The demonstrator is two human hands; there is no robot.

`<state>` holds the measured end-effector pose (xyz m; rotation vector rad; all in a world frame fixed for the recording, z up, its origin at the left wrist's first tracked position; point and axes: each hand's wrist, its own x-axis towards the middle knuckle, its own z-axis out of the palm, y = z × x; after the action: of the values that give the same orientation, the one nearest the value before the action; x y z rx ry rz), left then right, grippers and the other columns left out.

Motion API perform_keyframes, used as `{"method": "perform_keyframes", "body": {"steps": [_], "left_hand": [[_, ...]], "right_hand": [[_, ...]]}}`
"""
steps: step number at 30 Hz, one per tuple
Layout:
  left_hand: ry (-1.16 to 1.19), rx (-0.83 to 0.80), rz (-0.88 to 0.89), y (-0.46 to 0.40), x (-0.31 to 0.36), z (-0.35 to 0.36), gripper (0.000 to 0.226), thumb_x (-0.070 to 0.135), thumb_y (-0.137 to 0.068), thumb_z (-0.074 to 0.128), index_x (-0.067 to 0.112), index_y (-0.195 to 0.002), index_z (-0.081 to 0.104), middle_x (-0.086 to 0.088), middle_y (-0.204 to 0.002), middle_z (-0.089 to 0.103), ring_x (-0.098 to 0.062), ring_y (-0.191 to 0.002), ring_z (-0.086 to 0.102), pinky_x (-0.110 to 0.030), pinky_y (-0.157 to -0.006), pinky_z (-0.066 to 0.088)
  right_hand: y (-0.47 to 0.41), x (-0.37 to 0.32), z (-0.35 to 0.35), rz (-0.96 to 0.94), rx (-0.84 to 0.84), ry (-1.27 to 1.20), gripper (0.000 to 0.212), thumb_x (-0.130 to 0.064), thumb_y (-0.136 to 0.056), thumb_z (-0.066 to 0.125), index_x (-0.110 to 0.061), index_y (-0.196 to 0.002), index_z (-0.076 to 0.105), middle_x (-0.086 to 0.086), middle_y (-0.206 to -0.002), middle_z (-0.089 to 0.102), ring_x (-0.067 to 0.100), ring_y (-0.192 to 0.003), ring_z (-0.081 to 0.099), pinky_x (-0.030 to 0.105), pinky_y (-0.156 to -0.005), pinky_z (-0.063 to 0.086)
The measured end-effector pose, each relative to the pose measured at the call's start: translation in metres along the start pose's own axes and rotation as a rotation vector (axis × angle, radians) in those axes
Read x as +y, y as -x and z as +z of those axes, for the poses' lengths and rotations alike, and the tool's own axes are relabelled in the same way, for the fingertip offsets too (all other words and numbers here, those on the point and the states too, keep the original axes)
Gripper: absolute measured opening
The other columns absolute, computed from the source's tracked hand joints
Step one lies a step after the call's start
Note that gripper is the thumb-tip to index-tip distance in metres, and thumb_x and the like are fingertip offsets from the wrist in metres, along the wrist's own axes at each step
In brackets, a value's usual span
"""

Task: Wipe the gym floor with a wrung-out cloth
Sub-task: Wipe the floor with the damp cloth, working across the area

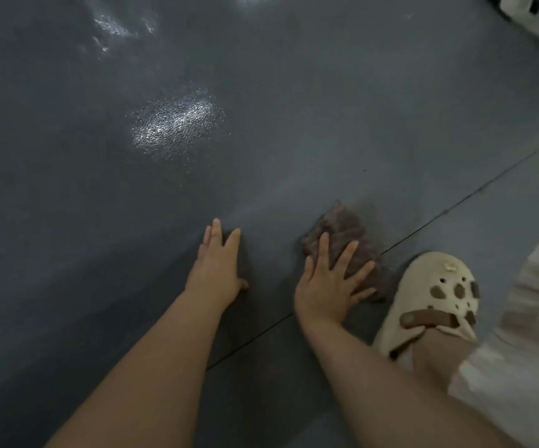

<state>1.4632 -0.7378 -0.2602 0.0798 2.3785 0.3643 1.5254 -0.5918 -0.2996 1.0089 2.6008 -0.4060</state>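
1. Cloth [342, 244], brown and crumpled, lies on the grey floor [132, 189] beside a seam
2. Right hand [329, 286] presses flat on it, fingers straight and spread
3. Left hand [218, 266] rests flat on the floor just beside, holding nothing
4. Cream clog [430, 295] stands right of the cloth

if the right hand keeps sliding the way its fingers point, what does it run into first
Nothing, as far as the picture shows: the right hand, flat on the cloth, points up and right across bare floor. The clog sits off to its right.
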Motion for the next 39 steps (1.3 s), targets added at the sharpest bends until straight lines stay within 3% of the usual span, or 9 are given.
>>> {"method": "perform_keyframes", "body": {"steps": [3,8,12,15,18,28,33,37,39], "left_hand": [[-0.043,0.126,0.041,0.022,-0.02,0.006,0.08,0.013,-0.09,0.06,0.019,-0.151,0.009,-0.008,-0.158,-0.01,-0.025,-0.146,-0.005,-0.035,-0.117,0.011],[-0.004,0.22,-0.095,0.068,-0.056,0.027,0.068,0.023,-0.094,0.055,0.016,-0.15,0.017,-0.011,-0.156,0.014,-0.027,-0.144,0.01,-0.037,-0.117,0.018],[-0.109,0.147,-0.232,0.099,-0.077,0.041,0.096,0.055,-0.08,0.064,0.024,-0.151,0.008,-0.013,-0.156,0.003,-0.029,-0.144,0.007,-0.039,-0.117,0.018],[-0.159,0.043,-0.322,0.11,-0.085,0.048,0.118,0.064,-0.067,0.07,0.031,-0.15,-0.007,-0.014,-0.156,-0.014,-0.033,-0.145,-0.001,-0.043,-0.116,0.018],[-0.054,-0.004,-0.348,0.111,-0.083,0.053,0.118,0.051,-0.071,0.075,0.033,-0.149,-0.011,-0.01,-0.155,-0.021,-0.033,-0.145,-0.008,-0.047,-0.113,0.023],[0.068,0.031,-0.332,0.103,-0.086,0.056,0.116,0.034,-0.067,0.083,0.029,-0.151,0.002,-0.014,-0.155,-0.019,-0.039,-0.143,-0.01,-0.057,-0.111,0.023],[0.087,0.036,-0.306,0.106,-0.089,0.058,0.109,0.033,-0.074,0.078,0.029,-0.151,0.001,-0.013,-0.154,-0.021,-0.04,-0.142,-0.013,-0.058,-0.112,0.02],[0.093,0.019,-0.287,0.109,-0.092,0.059,0.115,0.038,-0.072,0.079,0.029,-0.151,-0.005,-0.012,-0.154,-0.025,-0.037,-0.142,-0.017,-0.054,-0.113,0.015],[0.124,0.026,-0.254,0.115,-0.097,0.06,0.112,0.04,-0.074,0.077,0.03,-0.151,-0.004,-0.009,-0.154,-0.026,-0.033,-0.143,-0.019,-0.049,-0.115,0.012]], "right_hand": [[0.062,-0.015,0.029,-0.192,-0.016,0.027,0.051,-0.046,-0.089,0.032,-0.038,-0.139,0.038,0.012,-0.148,0.038,0.051,-0.133,0.023,0.076,-0.094,0.021],[0.082,-0.007,0.042,-0.524,-0.065,0.135,0.05,-0.048,-0.083,0.033,-0.042,-0.129,0.051,0.009,-0.141,0.049,0.049,-0.128,0.03,0.075,-0.092,0.024],[0.015,0.012,0.018,-0.709,0.056,0.226,0.047,-0.049,-0.09,0.031,-0.046,-0.136,0.044,0.0,-0.154,0.029,0.048,-0.138,0.02,0.071,-0.103,0.011],[-0.045,0.003,-0.011,-0.498,0.049,0.186,0.046,-0.046,-0.1,0.025,-0.048,-0.145,0.02,-0.006,-0.16,-0.002,0.04,-0.144,-0.007,0.066,-0.108,-0.004],[-0.087,-0.003,-0.042,-0.313,-0.007,0.082,0.047,-0.047,-0.1,0.021,-0.047,-0.147,0.014,-0.007,-0.159,-0.009,0.038,-0.143,-0.014,0.066,-0.109,-0.006],[0.06,-0.028,0.034,-0.307,0.043,0.015,0.047,-0.047,-0.099,0.022,-0.048,-0.146,0.014,-0.002,-0.16,-0.002,0.039,-0.143,-0.011,0.066,-0.107,-0.007],[0.14,-0.026,0.064,-0.603,-0.09,0.166,0.051,-0.047,-0.087,0.029,-0.041,-0.132,0.05,0.007,-0.147,0.042,0.05,-0.133,0.031,0.073,-0.097,0.014],[0.085,-0.032,0.051,-0.738,-0.048,0.198,0.047,-0.045,-0.097,0.034,-0.047,-0.144,0.027,-0.005,-0.16,0.006,0.041,-0.144,-0.005,0.065,-0.106,-0.01],[0.045,-0.056,0.036,-0.666,0.014,0.179,0.047,-0.045,-0.099,0.03,-0.047,-0.145,0.022,-0.008,-0.16,-0.001,0.037,-0.144,-0.01,0.065,-0.108,-0.008]]}}
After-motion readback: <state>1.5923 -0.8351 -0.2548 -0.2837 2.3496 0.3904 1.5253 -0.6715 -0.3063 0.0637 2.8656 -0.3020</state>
